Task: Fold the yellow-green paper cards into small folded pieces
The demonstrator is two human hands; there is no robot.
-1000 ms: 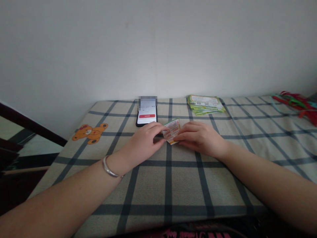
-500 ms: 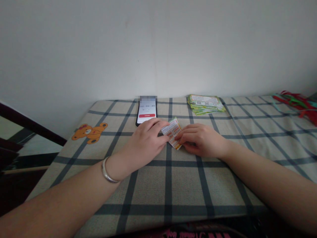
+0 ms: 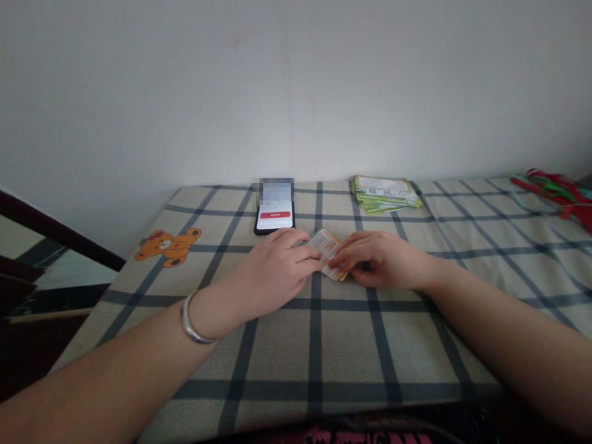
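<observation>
A small folded paper leaflet (image 3: pixel 326 254), printed in white, orange and green, lies tilted between both hands low over the checked cloth. At its left edge, the fingers of my left hand (image 3: pixel 280 266) are closed on it, and a silver bangle circles that wrist. From the other side my right hand (image 3: pixel 377 259) has its fingers bent and pressed onto the leaflet's right part. The fingertips hide some of its edges. Just beyond my left hand lies a phone (image 3: pixel 274 217) with a lit screen, its upper part blurred.
A stack of green and white leaflets (image 3: pixel 386 193) sits by the wall at the back. An orange bear cutout (image 3: pixel 169 246) is at the left edge of the checked tablecloth (image 3: pixel 277 357). Red and green straps (image 3: pixel 562 196) lie far right. A dark rail (image 3: pixel 60 228) runs left.
The leaflet has turned slightly and its upper corner sits lower. My left hand has shifted a little toward me, its fingers now lower on the leaflet's left edge. My right hand has barely moved.
</observation>
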